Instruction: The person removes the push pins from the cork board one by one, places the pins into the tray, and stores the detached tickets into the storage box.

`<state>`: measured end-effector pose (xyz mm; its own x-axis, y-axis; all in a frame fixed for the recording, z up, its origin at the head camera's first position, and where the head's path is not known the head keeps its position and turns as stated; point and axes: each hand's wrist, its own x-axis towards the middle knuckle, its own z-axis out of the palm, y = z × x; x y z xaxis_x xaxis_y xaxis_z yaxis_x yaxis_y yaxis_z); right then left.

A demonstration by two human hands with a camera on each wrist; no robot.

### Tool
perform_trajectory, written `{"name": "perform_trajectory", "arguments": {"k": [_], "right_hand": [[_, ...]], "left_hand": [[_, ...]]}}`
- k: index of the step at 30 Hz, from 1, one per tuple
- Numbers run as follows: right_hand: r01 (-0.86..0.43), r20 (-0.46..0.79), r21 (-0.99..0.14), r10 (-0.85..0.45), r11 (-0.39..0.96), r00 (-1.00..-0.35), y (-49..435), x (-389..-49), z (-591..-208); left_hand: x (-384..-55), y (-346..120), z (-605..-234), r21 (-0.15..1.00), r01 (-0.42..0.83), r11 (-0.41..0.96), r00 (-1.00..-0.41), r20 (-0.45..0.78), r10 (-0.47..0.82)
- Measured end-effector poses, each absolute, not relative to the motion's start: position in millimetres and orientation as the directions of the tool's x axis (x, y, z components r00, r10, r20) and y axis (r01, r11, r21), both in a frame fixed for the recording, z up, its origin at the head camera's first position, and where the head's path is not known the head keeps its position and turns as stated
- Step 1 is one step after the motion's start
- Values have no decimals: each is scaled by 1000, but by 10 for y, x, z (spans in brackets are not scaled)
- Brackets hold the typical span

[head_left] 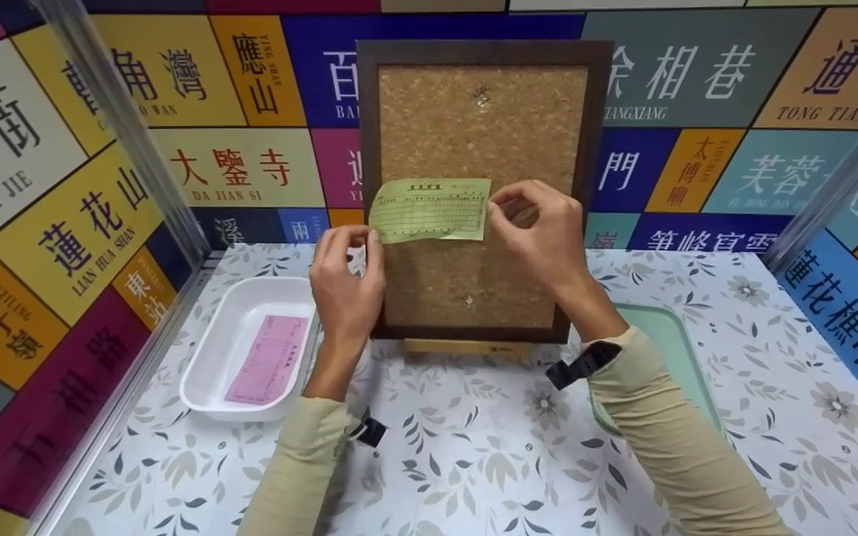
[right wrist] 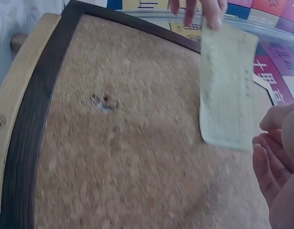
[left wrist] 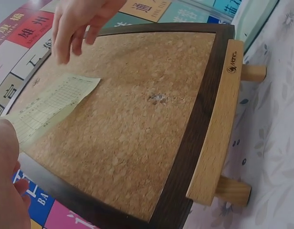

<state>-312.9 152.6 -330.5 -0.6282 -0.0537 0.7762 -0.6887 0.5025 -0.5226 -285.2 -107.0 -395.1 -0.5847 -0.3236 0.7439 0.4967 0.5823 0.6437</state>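
Note:
A pale green printed slip (head_left: pixel 433 210) is held up in front of a framed cork board (head_left: pixel 474 275), its left side curling off the surface. My left hand (head_left: pixel 347 272) pinches the lower left corner between thumb and fingers. Beside the right edge is my right hand (head_left: pixel 544 231), fingers loosely bent; the left wrist view shows a small gap between these fingertips and the paper. In the right wrist view the slip (right wrist: pixel 228 88) hangs from the left hand (right wrist: pixel 211 9), and no object shows between the right hand's fingers (right wrist: pixel 265 174).
The board leans on a wooden stand (head_left: pixel 466 347). Small shiny clusters (head_left: pixel 482 97) mark the cork above and below. On the left, a white tray (head_left: pixel 202 372) holds a pink slip (head_left: pixel 269 361). A green tray (head_left: pixel 671 327) lies partly behind the right forearm. Sign-patterned panels surround the floral tabletop.

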Motion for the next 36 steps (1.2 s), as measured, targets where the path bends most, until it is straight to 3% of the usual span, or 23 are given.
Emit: {"name": "perform_trajectory", "arguments": {"k": [12, 20, 36], "right_hand": [[-732, 800, -518, -52, 442, -598, 1849, -2814, -3375], [-660, 723, -644, 24, 386, -690, 2095, -2501, -3486], [-394, 539, -756, 156, 522, -828, 2839, -2337, -4018]], "left_hand": [[-2764, -1309, -3968, 637, 551, 539, -564, 760, -323], [-2697, -1411, -4003, 663, 536, 523, -584, 738, -339], [-2695, -1709, -4134, 726, 493, 479, -624, 679, -387]]}}
